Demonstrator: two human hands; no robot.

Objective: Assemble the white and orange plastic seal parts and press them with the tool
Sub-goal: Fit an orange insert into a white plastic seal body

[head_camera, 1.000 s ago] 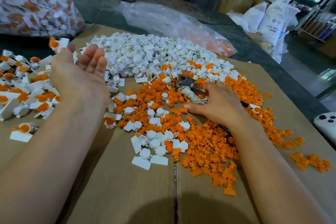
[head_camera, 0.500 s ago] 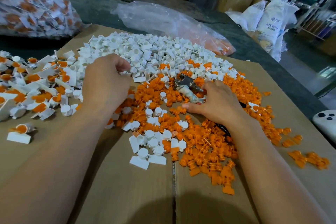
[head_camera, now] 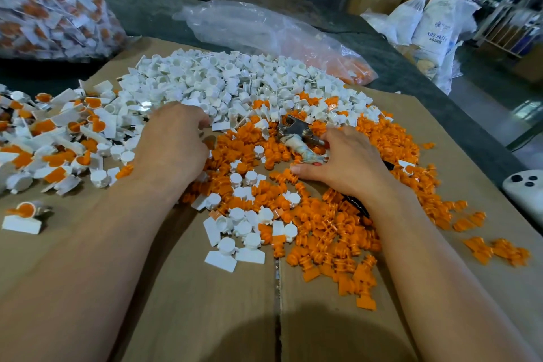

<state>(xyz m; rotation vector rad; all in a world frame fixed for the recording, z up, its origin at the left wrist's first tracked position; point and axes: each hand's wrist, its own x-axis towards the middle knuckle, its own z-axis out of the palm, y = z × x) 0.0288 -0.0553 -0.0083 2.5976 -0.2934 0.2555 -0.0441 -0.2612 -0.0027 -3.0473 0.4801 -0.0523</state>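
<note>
A heap of white seal parts (head_camera: 235,82) covers the far side of the cardboard sheet (head_camera: 205,303). Orange seal parts (head_camera: 338,229) are spread in front of it, toward the right. Assembled white-and-orange seals (head_camera: 58,138) lie in a pile at the left. My left hand (head_camera: 173,141) is palm down at the near edge of the white heap, fingers curled into the parts and hidden. My right hand (head_camera: 346,164) holds the metal pressing tool (head_camera: 293,126), whose jaws point left and lie on the orange parts.
A large clear bag of assembled seals (head_camera: 44,3) stands at the back left. A crumpled plastic bag (head_camera: 264,29) with some orange parts lies behind the white heap. A white device (head_camera: 526,188) sits at the right edge. Boxes and white sacks (head_camera: 435,29) stand beyond.
My left hand was raised and open with an assembled seal leaving it toward the left pile; it turned palm down and dropped onto the white heap. My right hand stayed on the tool.
</note>
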